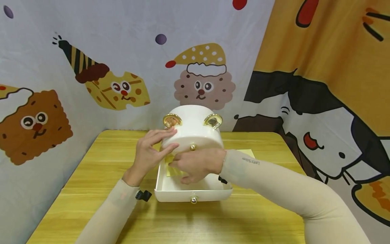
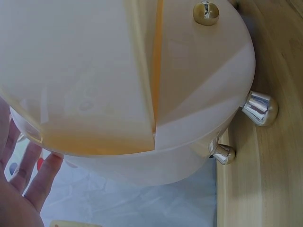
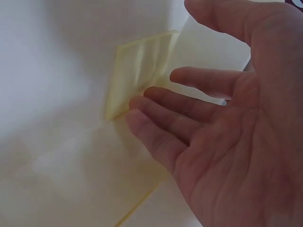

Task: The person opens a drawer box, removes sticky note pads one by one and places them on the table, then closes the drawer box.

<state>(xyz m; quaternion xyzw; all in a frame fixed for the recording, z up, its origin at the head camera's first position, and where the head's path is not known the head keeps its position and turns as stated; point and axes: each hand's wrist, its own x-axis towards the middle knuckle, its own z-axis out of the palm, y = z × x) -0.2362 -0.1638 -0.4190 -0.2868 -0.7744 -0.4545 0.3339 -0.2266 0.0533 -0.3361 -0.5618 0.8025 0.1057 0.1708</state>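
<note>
A rounded white box (image 1: pixel 195 118) with two gold ear-shaped pieces stands on the table, its lower drawer (image 1: pixel 195 195) pulled out toward me. My left hand (image 1: pixel 147 149) rests against the box's left side, fingers extended; in the left wrist view its fingertips (image 2: pixel 47 175) touch the rim. Inside the drawer is my right hand (image 1: pixel 198 164), palm down, fingers loosely extended. Beside its fingertips a thin, pale yellow square pad (image 3: pixel 142 66) leans up in the right wrist view. Yellow paper (image 1: pixel 173 171) also shows under this hand in the head view. Neither hand grips anything visible.
A yellow sheet (image 1: pixel 247 153) lies on the wooden table (image 1: pixel 259 217) right of the box, partly behind my right forearm. Gold knobs (image 1: pixel 194 200) stick out from the drawer fronts. Short shiny feet (image 2: pixel 260 109) hold up the box. A cartoon-printed cloth (image 1: pixel 134 27) hangs behind.
</note>
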